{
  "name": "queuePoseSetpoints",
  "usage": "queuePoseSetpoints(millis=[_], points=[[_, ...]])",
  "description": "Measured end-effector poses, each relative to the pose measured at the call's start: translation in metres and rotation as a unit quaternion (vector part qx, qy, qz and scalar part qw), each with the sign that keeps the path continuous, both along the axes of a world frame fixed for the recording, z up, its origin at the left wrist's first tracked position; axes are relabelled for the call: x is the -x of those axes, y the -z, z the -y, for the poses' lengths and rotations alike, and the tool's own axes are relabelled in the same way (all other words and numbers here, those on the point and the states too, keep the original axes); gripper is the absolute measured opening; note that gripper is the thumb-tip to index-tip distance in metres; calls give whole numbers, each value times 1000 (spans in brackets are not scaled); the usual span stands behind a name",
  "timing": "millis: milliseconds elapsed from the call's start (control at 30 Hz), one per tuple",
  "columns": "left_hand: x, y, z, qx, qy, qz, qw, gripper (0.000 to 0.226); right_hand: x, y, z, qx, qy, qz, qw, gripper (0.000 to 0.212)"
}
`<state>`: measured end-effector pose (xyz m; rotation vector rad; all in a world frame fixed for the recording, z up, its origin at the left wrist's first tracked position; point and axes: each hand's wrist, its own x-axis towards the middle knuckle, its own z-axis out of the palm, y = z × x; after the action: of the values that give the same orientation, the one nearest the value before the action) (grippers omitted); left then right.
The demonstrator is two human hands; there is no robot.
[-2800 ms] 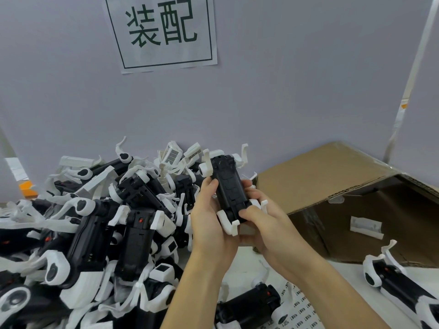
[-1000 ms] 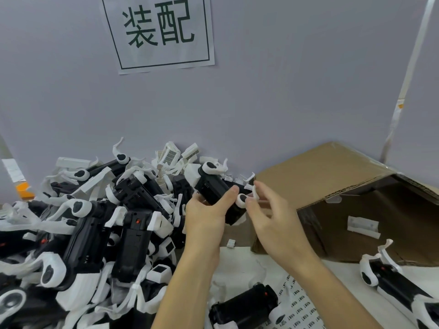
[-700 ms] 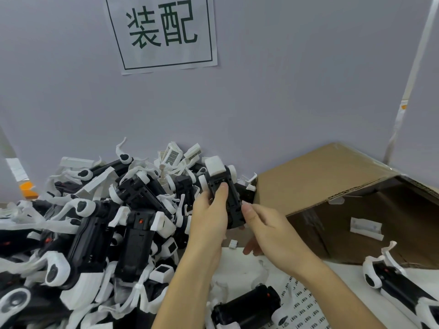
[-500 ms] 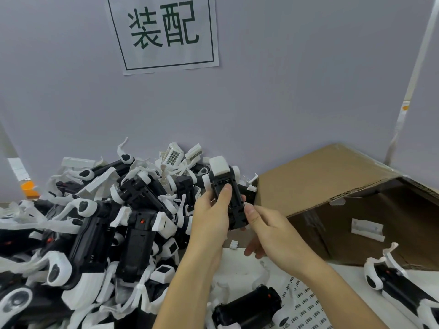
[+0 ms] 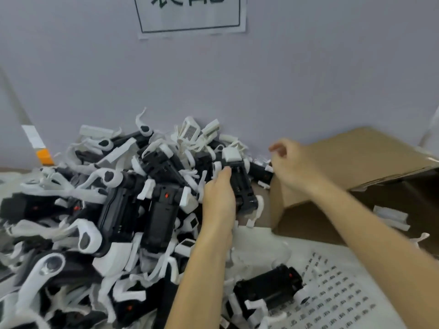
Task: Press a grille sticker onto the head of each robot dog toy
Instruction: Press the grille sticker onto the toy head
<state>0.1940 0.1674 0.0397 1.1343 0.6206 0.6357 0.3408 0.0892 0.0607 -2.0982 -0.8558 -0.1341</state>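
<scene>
Hands: left hand (image 5: 219,198) grips a robot dog toy (image 5: 242,186) by its black body, fingers curled round the toy's left side, thumb tip up on its top face; right hand (image 5: 291,163) is lifted to the right of the toy, apart from it, fingers curled with thumb and fingertips drawn together, blurred, so whether anything sits between them I cannot tell.
Sticker sheet: a white sheet of small grille stickers (image 5: 332,298) lies flat on the worktop (image 5: 259,243) at near right, under the right forearm, rows of little dark marks across it.
Near toy: one black and white dog (image 5: 270,295) lies on its side just left of the sheet, touching its near left edge.
Held toy: it is in the middle of the scene, at the right edge of the heap, long axis running near to far, white head block at the far end, white legs at the near end.
Heap: a big pile of black and white dogs (image 5: 107,210) fills the left half, tangled, legs sticking out.
Carton: an open cardboard box (image 5: 356,162) sits at right, one flap spread out behind the right hand.
Far wall: a grey wall (image 5: 95,67) carries a paper sign (image 5: 190,15) with a black border, cut off by the top edge.
</scene>
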Motion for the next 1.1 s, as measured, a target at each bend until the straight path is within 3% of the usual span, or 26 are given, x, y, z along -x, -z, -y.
queuePoseSetpoints(millis=[133,267,433,533,600,667,833,933,1033,1100], points=[[-1,2,-3,2,-3,-3,1000,41,-56,-15,-35,209,20,85,974,29],[-1,5,-7,-3,16,0,1000,45,-88,-5,-55,440,19,184,879,32],[-3,7,-9,-4,23,3,1000,36,-113,16,-74,580,-2,226,783,30],[-4,11,-10,-1,20,16,1000,32,-115,19,-80,592,3,201,781,11],[-5,12,-10,-6,14,37,999,27,-116,15,-79,559,-8,223,799,11],[-6,9,-9,-3,13,53,998,26,-118,8,-75,477,-17,240,845,23],[-3,7,-8,7,29,22,999,31,-101,-24,-58,163,-11,219,962,23],[-4,10,-8,7,13,13,1000,32,-60,-36,-39,-12,-8,164,986,33],[-6,13,-9,6,-5,5,1000,33,-19,-31,-14,-116,-40,-7,992,36],[-8,13,-8,-2,-3,5,1000,33,10,-19,5,-201,-89,-177,959,42]])
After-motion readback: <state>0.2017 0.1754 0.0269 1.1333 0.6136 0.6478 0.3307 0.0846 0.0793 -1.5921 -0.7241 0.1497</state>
